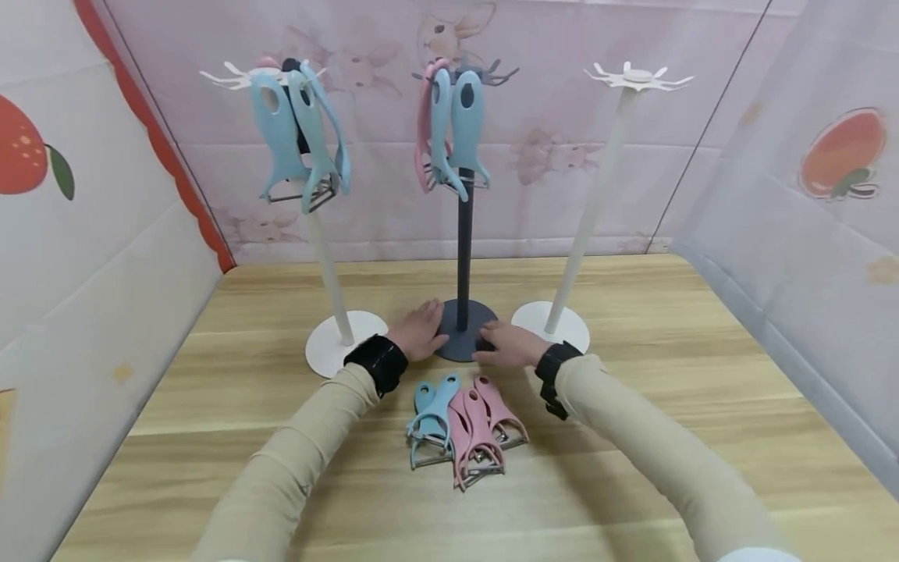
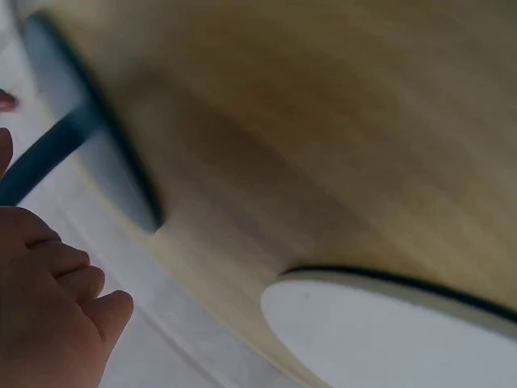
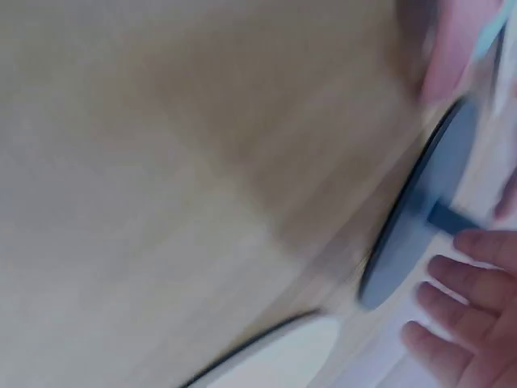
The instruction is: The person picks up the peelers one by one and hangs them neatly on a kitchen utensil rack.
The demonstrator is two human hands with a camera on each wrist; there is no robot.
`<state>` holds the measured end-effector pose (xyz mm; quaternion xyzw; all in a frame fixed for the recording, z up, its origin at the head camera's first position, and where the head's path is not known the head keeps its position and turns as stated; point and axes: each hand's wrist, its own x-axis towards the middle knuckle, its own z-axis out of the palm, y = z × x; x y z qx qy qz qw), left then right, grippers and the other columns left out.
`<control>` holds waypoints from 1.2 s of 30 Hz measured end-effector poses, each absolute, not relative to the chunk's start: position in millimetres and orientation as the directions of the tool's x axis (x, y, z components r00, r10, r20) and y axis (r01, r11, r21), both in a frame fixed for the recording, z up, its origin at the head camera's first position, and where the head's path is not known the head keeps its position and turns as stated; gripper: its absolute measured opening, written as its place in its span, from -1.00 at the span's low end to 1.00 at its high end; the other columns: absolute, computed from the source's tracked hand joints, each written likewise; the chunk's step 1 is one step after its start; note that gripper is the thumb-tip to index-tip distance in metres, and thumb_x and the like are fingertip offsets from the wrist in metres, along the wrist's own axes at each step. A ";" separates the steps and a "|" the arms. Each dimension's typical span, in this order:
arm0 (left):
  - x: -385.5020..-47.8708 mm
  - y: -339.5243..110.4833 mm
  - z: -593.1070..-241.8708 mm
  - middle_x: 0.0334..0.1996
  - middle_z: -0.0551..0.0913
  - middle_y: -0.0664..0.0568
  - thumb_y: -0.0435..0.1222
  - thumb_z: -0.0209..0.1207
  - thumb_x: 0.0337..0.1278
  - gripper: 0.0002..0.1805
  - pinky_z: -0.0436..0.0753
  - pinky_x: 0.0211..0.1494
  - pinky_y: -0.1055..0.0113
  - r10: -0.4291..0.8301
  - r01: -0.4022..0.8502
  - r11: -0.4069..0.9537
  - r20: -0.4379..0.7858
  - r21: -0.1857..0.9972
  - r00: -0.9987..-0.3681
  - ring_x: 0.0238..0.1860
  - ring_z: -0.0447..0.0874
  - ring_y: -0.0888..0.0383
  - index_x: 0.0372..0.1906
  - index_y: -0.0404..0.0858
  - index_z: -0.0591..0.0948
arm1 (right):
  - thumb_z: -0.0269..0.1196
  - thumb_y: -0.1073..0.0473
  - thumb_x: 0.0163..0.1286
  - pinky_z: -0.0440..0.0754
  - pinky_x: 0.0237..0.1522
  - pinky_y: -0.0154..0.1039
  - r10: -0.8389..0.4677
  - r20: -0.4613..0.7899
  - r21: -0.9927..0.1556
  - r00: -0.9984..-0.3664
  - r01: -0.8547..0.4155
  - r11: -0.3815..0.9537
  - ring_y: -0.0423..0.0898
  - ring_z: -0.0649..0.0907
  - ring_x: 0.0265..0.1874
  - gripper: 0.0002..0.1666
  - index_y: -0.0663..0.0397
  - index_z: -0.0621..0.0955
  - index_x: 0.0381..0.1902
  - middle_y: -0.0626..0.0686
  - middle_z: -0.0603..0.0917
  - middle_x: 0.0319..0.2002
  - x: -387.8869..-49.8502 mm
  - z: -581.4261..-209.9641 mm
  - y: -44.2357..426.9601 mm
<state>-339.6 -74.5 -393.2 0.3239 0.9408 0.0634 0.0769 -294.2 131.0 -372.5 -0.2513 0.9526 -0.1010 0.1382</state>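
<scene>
A dark grey rack stand (image 1: 464,242) with a round base stands mid-table. My left hand (image 1: 419,332) is at the left edge of its base, fingers extended. My right hand (image 1: 515,345) is at the base's right edge, fingers loosely bent. Neither hand holds anything; whether they touch the base is hard to tell. In the right wrist view, the fingers of the right hand (image 3: 477,311) are spread beside the dark base (image 3: 428,194). Blue peelers (image 1: 467,117) and a pink peeler (image 1: 424,133) hang from the stand's hooks.
Several pink and blue peelers (image 1: 477,421) lie piled between my forearms. The left white stand (image 1: 326,273) carries several blue peelers (image 1: 275,125), with pink and black tops behind them. The right white stand (image 1: 590,211) has bare hooks. Patterned cloth walls (image 1: 794,211) surround the table.
</scene>
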 end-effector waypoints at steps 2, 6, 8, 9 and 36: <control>-341.0 -73.8 -401.8 0.37 -0.09 -0.35 -0.11 -0.15 0.36 -0.29 0.05 0.35 0.08 0.627 0.614 0.777 -0.101 0.139 -0.772 0.38 -0.15 -0.15 0.36 -0.50 -0.05 | 0.07 -0.03 0.35 0.46 0.03 -0.09 -0.511 -0.168 -0.269 -0.843 -0.460 0.846 0.09 0.55 -0.01 -0.41 0.35 0.46 0.12 0.28 0.54 0.02 -278.9 -368.3 130.3; -344.7 -71.2 -418.7 0.37 -0.11 -0.34 -0.07 -0.15 0.35 -0.27 0.07 0.34 0.07 0.626 0.615 0.779 -0.091 0.122 -0.775 0.38 -0.16 -0.14 0.36 -0.49 -0.06 | 0.13 0.02 0.32 0.57 -0.20 -0.15 -0.500 -0.135 -0.258 -0.855 -0.457 0.851 -0.02 0.65 -0.28 -0.53 0.29 0.54 0.00 0.18 0.65 -0.20 -249.7 -365.1 129.2; -345.6 -71.2 -425.3 0.38 -0.13 -0.33 -0.03 -0.19 0.35 -0.25 0.06 0.34 0.09 0.621 0.614 0.784 -0.103 0.095 -0.777 0.39 -0.18 -0.12 0.37 -0.48 -0.08 | 0.16 0.06 0.30 0.58 -0.30 -0.20 -0.498 -0.125 -0.271 -0.858 -0.454 0.849 -0.07 0.63 -0.38 -0.58 0.28 0.56 -0.03 0.13 0.66 -0.29 -238.3 -366.4 127.5; -345.4 -70.9 -427.3 0.38 -0.15 -0.32 -0.02 -0.20 0.35 -0.25 0.06 0.35 0.09 0.620 0.613 0.785 -0.114 0.095 -0.776 0.39 -0.19 -0.12 0.37 -0.48 -0.09 | 0.19 0.06 0.27 0.57 -0.34 -0.22 -0.493 -0.127 -0.275 -0.861 -0.447 0.851 -0.10 0.61 -0.42 -0.58 0.26 0.56 -0.04 0.11 0.66 -0.31 -232.7 -366.8 126.5; -351.8 -62.8 -436.9 0.41 -0.17 -0.21 0.08 -0.22 0.31 -0.22 0.02 0.36 0.13 0.561 0.561 0.825 -0.236 0.075 -0.793 0.40 -0.27 -0.07 0.39 -0.37 -0.05 | 0.28 0.22 -0.01 0.21 -0.77 -0.38 -0.408 -0.028 -0.277 -0.913 -0.385 0.880 -0.23 0.33 -0.81 -0.77 0.09 0.43 -0.69 -0.09 0.34 -0.71 -208.1 -383.2 120.7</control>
